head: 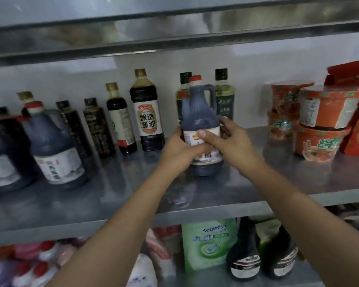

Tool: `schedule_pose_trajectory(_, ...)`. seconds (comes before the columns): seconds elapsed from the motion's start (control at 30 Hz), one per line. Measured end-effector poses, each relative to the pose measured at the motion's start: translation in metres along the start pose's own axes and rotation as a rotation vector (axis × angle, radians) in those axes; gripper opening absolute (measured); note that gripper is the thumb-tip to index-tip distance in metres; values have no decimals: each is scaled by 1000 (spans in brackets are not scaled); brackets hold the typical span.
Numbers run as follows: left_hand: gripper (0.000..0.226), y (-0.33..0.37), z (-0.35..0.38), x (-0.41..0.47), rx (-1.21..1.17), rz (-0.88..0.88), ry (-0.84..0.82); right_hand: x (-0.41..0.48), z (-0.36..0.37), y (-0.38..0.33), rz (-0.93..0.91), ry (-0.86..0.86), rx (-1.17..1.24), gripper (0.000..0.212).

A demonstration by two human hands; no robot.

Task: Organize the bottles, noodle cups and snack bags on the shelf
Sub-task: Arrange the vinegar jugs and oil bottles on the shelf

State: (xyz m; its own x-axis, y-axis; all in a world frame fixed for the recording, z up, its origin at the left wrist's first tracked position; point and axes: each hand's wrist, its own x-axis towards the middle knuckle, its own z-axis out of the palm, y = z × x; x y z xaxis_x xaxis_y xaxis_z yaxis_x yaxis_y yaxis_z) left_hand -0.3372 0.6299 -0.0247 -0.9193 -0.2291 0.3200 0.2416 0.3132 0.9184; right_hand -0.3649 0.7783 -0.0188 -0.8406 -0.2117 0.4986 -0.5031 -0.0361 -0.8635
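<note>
We are gripping the dark vinegar jug (199, 106) with both hands: left hand (180, 150) wrapping its label from 9 o'clock, right hand (226, 139) clasping from 3 o'clock, thumb on the label front. The jug is standing upright, long axis vertical, handle facing 3 o'clock, at mid-shelf (133, 193). We cannot tell whether its base is resting or just lifted.

It lies at 12 o'clock from both hands, which are about equally near. Two oil bottles (224, 94) are standing just behind it. The soy sauce bottle (147, 112) ends the bottle row at 9 o'clock, nearby. Toward 3 o'clock, bare shelf is running to the noodle cups (327, 108), well apart. More bare shelf at 6 o'clock, up to the front edge. We are judging a short slide toward 9 o'clock joins the row; the risk is bumping the soy sauce bottle.
</note>
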Motion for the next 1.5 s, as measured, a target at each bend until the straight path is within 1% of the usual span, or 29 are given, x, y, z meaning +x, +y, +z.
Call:
schedule_pose_trajectory(0.07,80,-2,-41,-8,61,-24,52,5,38,-3,-8,-70,21,34)
schedule_pose_trajectory(0.1,81,-3,-61,-12,74,-30,69,6,58,-4,-14,-104,33,33)
schedule_pose_trajectory(0.2,68,-9,-110,-24,92,-54,115,8,107,-7,-9,-153,72,42)
schedule_pose_trajectory(0.3,72,-15,-142,-28,86,-78,146,8,139,-10,-6,-183,93,40)
schedule_pose_trajectory(0.37,74,-19,-154,-25,81,-82,142,10,150,-11,-8,-185,88,45)
schedule_pose_trajectory(0.43,74,-22,-158,-21,74,-86,120,13,153,-9,-6,-183,80,51)
schedule_pose_trajectory(0.5,71,-28,-158,-16,67,-85,96,14,151,-4,-6,-213,56,47)
schedule_pose_trajectory(0.57,60,-37,-156,-13,35,-93,72,13,148,2,5,-250,27,40)
schedule_pose_trajectory(0.63,49,-44,-152,-12,-17,-89,65,12,147,9,17,-249,46,36)
schedule_pose_trajectory(0.8,33,-54,-148,-11,-230,-26,86,13,147,23,31,-219,90,38)
schedule_pose_trajectory(0.83,35,-56,-148,-11,-258,-20,72,13,146,25,33,-221,106,40)
schedule_pose_trajectory(0.97,55,-60,-148,-12,-271,25,47,9,142,31,55,-290,138,54)
schedule_pose_trajectory(1.03,56,-60,-147,-12,-264,49,61,9,142,33,70,-330,115,61)
schedule_pose_trajectory(1.2,51,-65,-149,-13,-246,52,34,6,140,33,83,-359,120,66)
schedule_pose_trajectory(1.27,57,-68,-149,-14,-250,31,9,5,138,35,91,-388,109,72)
schedule_pose_trajectory(1.33,58,-71,-150,-13,-273,-1,-6,5,138,36,103,-394,113,78)
schedule_pose_trajectory(1.5,58,-71,-151,-10,-265,-21,10,7,141,33,110,-394,118,78)
